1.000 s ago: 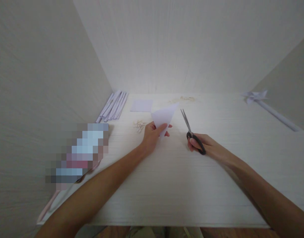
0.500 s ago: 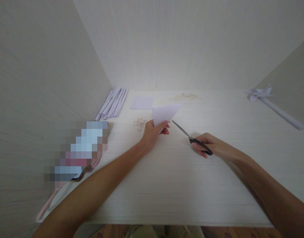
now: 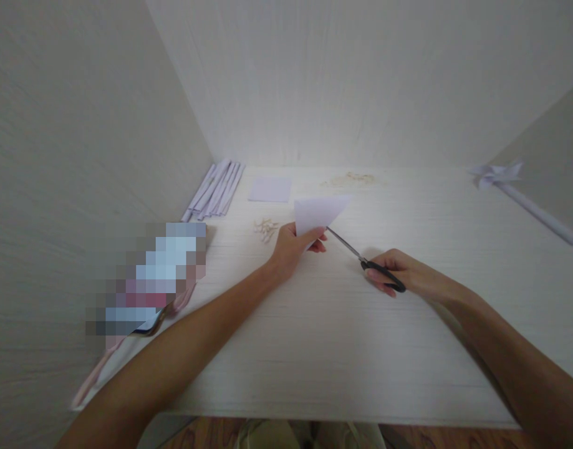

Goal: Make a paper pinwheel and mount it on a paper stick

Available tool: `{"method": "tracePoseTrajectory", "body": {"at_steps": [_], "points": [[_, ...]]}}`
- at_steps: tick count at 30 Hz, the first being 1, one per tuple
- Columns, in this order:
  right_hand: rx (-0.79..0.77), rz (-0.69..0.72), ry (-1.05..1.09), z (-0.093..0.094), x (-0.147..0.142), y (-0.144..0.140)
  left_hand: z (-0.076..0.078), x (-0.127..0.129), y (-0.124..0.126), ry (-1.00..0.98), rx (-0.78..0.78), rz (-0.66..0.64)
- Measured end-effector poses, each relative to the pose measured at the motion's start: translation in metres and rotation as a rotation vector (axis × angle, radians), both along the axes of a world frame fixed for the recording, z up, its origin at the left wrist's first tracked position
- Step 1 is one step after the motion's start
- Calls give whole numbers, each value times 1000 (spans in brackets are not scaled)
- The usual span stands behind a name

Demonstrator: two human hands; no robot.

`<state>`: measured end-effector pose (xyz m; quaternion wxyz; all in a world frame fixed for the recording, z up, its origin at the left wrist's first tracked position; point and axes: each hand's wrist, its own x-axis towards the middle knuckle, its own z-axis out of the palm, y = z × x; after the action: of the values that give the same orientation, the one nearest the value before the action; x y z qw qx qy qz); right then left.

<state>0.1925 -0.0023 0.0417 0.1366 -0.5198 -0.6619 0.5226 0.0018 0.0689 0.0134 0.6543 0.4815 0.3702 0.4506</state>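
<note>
A sheet of white paper [image 3: 317,212], its far edge tapering to a point at the right, is pinched between the thumb and fingers of my left hand [image 3: 293,247]. My right hand [image 3: 390,272] grips black-handled scissors [image 3: 363,259]. Their blades look closed and reach up and left, the tip at or very near the paper's lower right edge by my left thumb. Whether the tip touches the paper I cannot tell. Just left of my left hand lies a small heap of thin, pale, twig-like pieces [image 3: 266,229].
Rolled paper sticks [image 3: 217,190] lie at the back left, beside a flat paper square [image 3: 269,189]. More pale bits [image 3: 360,179] are scattered near the back wall. A paper pinwheel [image 3: 496,174] on a stick rests at the far right. A blurred-out object [image 3: 159,274] stands at the left.
The scissor tip has come closer to the paper beside my left thumb. The whole view has shifted slightly, and both hands keep their grips.
</note>
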Motion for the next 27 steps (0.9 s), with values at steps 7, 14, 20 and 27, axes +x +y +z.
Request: {"method": "tracePoseTrajectory", "body": {"at_steps": [7, 14, 20, 27], "points": [[23, 4, -7, -4, 3, 0, 2, 0, -1, -38, -34, 12], [10, 8, 2, -2, 2, 0, 4, 0, -2, -42, -33, -7], [6, 14, -11, -2, 2, -1, 6, -1, -2, -35, -55, -12], [9, 19, -20, 0, 1, 0, 5, -1, 0, -28, -53, -32]]}}
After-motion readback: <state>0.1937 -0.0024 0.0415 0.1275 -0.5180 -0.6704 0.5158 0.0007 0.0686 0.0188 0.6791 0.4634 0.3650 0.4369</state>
